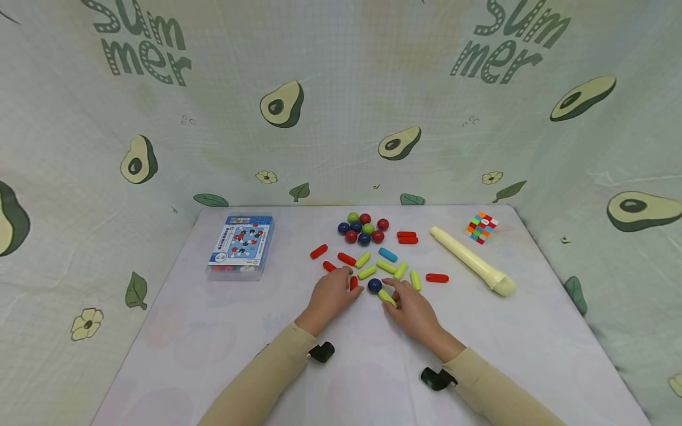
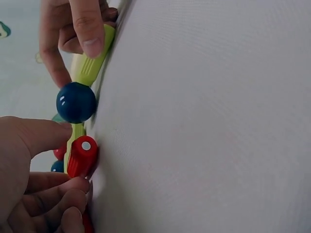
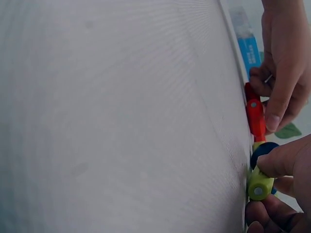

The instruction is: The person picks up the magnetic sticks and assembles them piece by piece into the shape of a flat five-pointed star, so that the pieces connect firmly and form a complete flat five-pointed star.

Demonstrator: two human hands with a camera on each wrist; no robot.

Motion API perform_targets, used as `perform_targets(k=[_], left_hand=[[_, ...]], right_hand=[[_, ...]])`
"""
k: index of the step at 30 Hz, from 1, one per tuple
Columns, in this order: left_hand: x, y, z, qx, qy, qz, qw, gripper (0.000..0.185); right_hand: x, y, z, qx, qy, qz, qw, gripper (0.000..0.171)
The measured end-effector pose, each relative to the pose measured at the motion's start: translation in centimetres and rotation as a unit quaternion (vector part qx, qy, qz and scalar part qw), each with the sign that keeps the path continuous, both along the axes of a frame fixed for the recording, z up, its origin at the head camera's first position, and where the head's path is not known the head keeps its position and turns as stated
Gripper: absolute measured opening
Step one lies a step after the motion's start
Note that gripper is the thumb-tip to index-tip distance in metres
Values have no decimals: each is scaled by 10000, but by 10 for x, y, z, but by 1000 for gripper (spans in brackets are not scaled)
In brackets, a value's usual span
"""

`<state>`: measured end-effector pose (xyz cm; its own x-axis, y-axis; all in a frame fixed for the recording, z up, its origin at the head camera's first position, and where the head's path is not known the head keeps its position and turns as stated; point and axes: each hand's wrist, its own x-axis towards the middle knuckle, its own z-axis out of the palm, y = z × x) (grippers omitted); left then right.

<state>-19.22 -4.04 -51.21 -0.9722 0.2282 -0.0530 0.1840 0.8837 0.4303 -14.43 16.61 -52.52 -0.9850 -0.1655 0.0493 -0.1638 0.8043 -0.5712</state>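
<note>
My right hand (image 1: 415,310) holds a yellow-green building stick (image 3: 260,185) with a silver disc at its end, thumb against its side. A dark blue ball (image 2: 76,102) sits at the stick's far end, with my right index finger close by it. My left hand (image 1: 331,294) is around a red stick (image 2: 82,156) lying near the ball. Its thumb and index finger are spread to either side of this stick, the index fingertip right at its lower end. More red sticks (image 1: 347,258) and yellow-green sticks (image 1: 366,272) lie just beyond both hands.
Behind the sticks is a cluster of red, green and blue balls (image 1: 364,238). One blue stick (image 1: 388,254) lies in the middle. At left stands a clear box with a picture label (image 1: 242,244). A pale yellow flashlight-shaped tube (image 1: 471,260) and a colourful puzzle cube (image 1: 482,227) are at right.
</note>
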Motion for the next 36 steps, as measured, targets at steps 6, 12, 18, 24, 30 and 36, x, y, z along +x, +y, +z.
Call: perform_targets(k=[6,12,18,24,30,36], left_hand=[[1,4,-1,-279,159,-93,9994,48],[2,3,0,-241,116,-78,9996,37],[1,2,0,-67,-16,-82,9999,31],[2,0,0,-34,-154,-217,9996,30],[1,0,-2,-211,-114,-396,9989,32],[1,0,-2,-340,-178,-496,9980,31]], right_hand=[[0,1,0,2,-40,42,10000,55],[-2,2,0,-2,-34,74,10000,55],[-3,2,-2,13,-71,76,9999,55],[-3,3,-1,-19,-107,70,9999,57],[-2,2,-1,-4,-76,69,9999,57],[-1,2,0,-69,-79,88,9999,55]])
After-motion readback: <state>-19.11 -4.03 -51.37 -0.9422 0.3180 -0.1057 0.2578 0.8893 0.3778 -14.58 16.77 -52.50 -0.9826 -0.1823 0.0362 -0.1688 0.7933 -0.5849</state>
